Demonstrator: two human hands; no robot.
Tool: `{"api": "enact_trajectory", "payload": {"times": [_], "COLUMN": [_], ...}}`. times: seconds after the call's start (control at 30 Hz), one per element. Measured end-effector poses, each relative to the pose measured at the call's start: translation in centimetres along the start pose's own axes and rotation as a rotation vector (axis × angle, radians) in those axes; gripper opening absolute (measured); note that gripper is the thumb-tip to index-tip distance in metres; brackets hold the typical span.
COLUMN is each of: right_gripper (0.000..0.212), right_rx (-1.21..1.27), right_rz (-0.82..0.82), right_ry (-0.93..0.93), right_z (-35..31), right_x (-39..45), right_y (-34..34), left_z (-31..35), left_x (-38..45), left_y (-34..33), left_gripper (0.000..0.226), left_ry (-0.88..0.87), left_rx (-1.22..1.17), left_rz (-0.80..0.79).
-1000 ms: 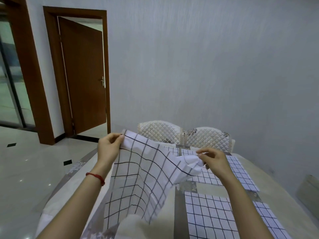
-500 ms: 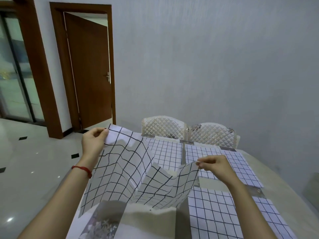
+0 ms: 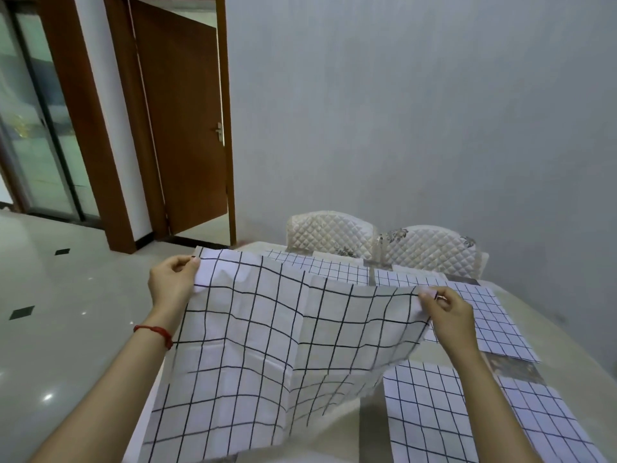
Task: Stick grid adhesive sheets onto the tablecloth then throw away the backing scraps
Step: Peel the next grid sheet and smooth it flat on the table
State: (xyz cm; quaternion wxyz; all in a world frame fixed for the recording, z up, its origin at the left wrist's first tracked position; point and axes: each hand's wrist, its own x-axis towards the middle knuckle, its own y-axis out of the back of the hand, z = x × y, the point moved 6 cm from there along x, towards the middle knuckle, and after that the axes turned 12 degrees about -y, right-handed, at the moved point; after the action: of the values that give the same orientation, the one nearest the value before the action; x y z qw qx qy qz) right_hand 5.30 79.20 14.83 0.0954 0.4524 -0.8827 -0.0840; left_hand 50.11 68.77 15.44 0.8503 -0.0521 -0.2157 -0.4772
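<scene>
Grid sheet (image 3: 283,345) held spread above the tablecloth (image 3: 367,426), creased and sagging. Left hand (image 3: 172,284) pinches its far left corner; right hand (image 3: 445,307) pinches the far right corner. 4 sheets lie flat on the cloth nearby.

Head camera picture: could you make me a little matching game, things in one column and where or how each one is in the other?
Things:
1. grid sheet
2. brown door
3. quilted chairs
4. red cord

Places or states:
A. behind the table's far end
B. around the left wrist
C. held up by both hands
D. standing ajar

Pairs: 1-C, 2-D, 3-A, 4-B
</scene>
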Motion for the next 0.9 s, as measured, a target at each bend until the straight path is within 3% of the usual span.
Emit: {"api": "enact_trajectory", "payload": {"times": [0.2, 0.47, 0.9], "right_gripper": [0.025, 0.02, 0.03], "right_rx": [-0.14, -0.372, -0.691], "right_rz": [0.138, 0.182, 0.215], "right_ry": [-0.066, -0.269, -0.422], "right_z": [3.1, 12.3, 23.4], "right_x": [3.6, 6.7, 8.2], "right_y": [-4.9, -10.6, -13.2], "left_z": [-7.6, -18.8, -30.1], "left_x": [4.0, 7.4, 3.4], "left_y": [-3.9, -10.1, -15.2], "left_gripper": [0.019, 0.017, 0.018], "left_ry": [0.098, 0.185, 0.268], "left_rx": [0.08, 0.19, 0.336], "left_rz": [-0.098, -0.276, -0.451]}}
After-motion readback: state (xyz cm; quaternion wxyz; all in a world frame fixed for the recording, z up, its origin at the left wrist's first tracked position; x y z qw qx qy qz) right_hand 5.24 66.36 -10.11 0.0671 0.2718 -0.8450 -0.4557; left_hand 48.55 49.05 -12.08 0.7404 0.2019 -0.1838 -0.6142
